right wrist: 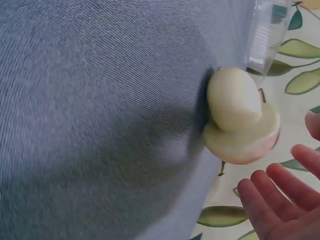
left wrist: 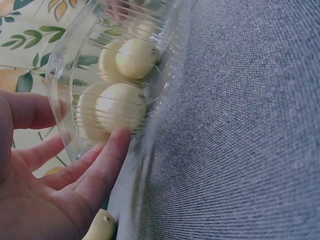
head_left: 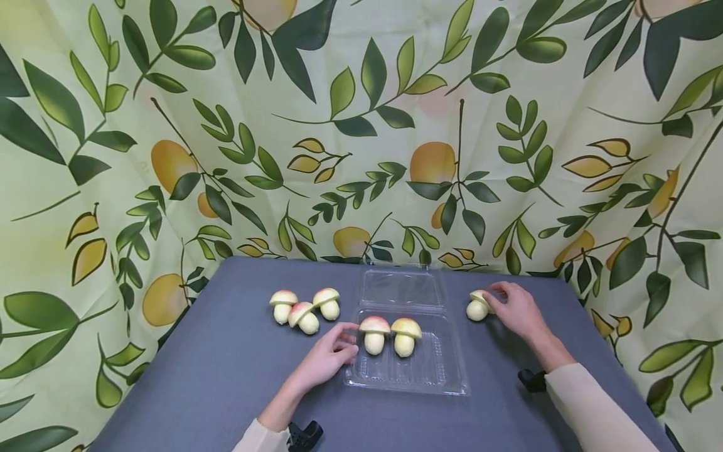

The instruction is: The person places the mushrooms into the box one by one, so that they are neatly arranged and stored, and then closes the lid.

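Observation:
A clear plastic clamshell container point(head_left: 435, 370) lies with its lid point(head_left: 402, 287) folded back. Two toy mushrooms, one red-capped point(head_left: 374, 342) and one yellow-capped point(head_left: 404, 344), rest in its base. My left hand point(head_left: 329, 358) is at the container's left side; in the left wrist view its relaxed fingers point(left wrist: 107, 160) lie along the clear wall. To the right of the container, another mushroom point(head_left: 477, 309) lies on the table, its pale stem toward me. My right hand point(head_left: 516, 309) reaches beside its cap; the right wrist view shows loosely spread fingers point(right wrist: 287, 197) with a gap before the mushroom point(right wrist: 235, 100).
Three more mushrooms point(head_left: 302, 319) lie grouped on the grey cloth-covered table point(head_left: 226, 376), left of the container. A leaf-and-fruit patterned curtain point(head_left: 361, 157) hangs behind the table and along its sides. Dark straps point(head_left: 305, 434) sit at both wrists.

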Tool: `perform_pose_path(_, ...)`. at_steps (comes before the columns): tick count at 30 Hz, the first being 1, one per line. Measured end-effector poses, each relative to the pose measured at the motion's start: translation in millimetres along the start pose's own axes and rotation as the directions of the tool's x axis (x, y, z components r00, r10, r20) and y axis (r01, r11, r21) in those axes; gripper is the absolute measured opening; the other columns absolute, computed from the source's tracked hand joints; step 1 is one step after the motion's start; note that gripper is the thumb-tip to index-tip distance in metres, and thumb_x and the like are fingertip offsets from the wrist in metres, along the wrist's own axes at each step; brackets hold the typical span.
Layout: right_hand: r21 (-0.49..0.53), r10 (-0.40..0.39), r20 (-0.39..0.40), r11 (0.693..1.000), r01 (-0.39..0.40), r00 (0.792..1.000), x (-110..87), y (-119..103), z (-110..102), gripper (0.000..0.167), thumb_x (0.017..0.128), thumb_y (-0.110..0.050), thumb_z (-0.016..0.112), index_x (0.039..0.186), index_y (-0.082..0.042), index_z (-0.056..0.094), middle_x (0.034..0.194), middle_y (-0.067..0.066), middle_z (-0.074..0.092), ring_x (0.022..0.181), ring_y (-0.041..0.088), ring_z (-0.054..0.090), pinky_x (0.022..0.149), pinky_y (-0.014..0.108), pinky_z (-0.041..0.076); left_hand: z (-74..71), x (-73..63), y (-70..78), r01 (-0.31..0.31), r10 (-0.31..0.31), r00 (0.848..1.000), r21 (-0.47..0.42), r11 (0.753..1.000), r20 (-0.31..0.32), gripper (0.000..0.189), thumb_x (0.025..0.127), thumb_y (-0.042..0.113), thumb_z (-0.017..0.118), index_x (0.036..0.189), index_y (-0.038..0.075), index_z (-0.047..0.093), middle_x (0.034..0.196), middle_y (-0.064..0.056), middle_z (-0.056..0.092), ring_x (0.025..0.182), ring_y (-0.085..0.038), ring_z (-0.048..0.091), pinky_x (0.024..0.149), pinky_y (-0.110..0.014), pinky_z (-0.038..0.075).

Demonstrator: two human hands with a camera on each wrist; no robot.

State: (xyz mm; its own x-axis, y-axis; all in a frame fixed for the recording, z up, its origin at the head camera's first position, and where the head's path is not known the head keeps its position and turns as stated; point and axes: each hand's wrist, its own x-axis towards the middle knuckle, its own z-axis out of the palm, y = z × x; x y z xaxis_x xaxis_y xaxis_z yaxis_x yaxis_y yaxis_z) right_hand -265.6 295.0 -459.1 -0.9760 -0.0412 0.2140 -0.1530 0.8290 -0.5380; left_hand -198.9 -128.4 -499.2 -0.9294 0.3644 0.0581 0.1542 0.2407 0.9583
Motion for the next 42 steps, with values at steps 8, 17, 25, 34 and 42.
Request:
perform_pose_path(8, 0.063, 0.034, 0.01, 0.997, -0.034, 0.999, 3.0, 6.5, 12.3, 0.044, 0.103, -0.028, 0.06, 0.126, 0.01, 0.059, 0.121, 0.032, 0.058, 0.112, 0.048, 0.054, 0.092, 0.061, 0.046, 0.3, 0.0, -0.1, -0.005, 0.005, 1.0, 0.0, 1.0, -0.005, 0.04, 0.099, 0.006, 0.063, 0.137, 0.0, 0.053, 0.116, -0.024, 0.059, 0.101, -0.035, 0.067, 0.076, -0.028, 0.059)
perform_pose_path(17, 0.108, 0.027, -0.044, 0.994, -0.023, 0.999, 5.2, 18.5, 29.1, 0.041, 0.101, -0.021, 0.063, 0.126, 0.011, 0.06, 0.119, 0.031, 0.061, 0.108, 0.045, 0.058, 0.091, 0.059, 0.046, 0.1, -1.3, 0.0, 0.0, 0.0, 1.0, -0.019, 1.0, -0.009, 0.041, 0.099, 0.006, 0.063, 0.138, 0.001, 0.052, 0.117, -0.024, 0.06, 0.1, -0.036, 0.068, 0.075, -0.028, 0.059)
perform_pose_path(25, 0.141, 0.048, -0.05, 0.989, -0.041, 0.998, 0.6, 8.9, 29.1, 0.038, 0.1, -0.02, 0.066, 0.124, 0.008, 0.063, 0.117, 0.029, 0.063, 0.108, 0.044, 0.059, 0.091, 0.057, 0.047, 0.5, -1.6, 0.9, 0.006, -0.006, 1.0, -0.028, 1.0, -0.008, 0.042, 0.1, 0.007, 0.062, 0.14, 0.001, 0.052, 0.119, -0.024, 0.06, 0.101, -0.035, 0.067, 0.075, -0.028, 0.059)
perform_pose_path(34, 0.153, 0.076, -0.006, 0.986, -0.074, 0.997, -5.5, -4.0, 26.3, 0.038, 0.099, -0.023, 0.066, 0.125, 0.005, 0.064, 0.119, 0.026, 0.064, 0.111, 0.042, 0.059, 0.09, 0.053, 0.048, -0.6, -1.7, 1.9, -0.003, 0.003, 1.0, -0.003, 1.0, -0.013, 0.041, 0.099, 0.006, 0.063, 0.138, 0.001, 0.052, 0.117, -0.025, 0.06, 0.101, -0.037, 0.067, 0.075, -0.028, 0.059)
perform_pose_path(42, 0.17, 0.07, 0.008, 0.983, -0.071, 0.997, -16.0, -16.3, 18.7, 0.039, 0.1, -0.027, 0.066, 0.126, 0.002, 0.065, 0.121, 0.024, 0.064, 0.113, 0.04, 0.059, 0.089, 0.051, 0.047, 0.1, -0.9, 0.5, -0.014, 0.014, 1.0, 0.021, 1.0, -0.006, 0.041, 0.099, 0.007, 0.062, 0.137, -0.001, 0.052, 0.116, -0.026, 0.059, 0.1, -0.038, 0.067, 0.075, -0.027, 0.059)
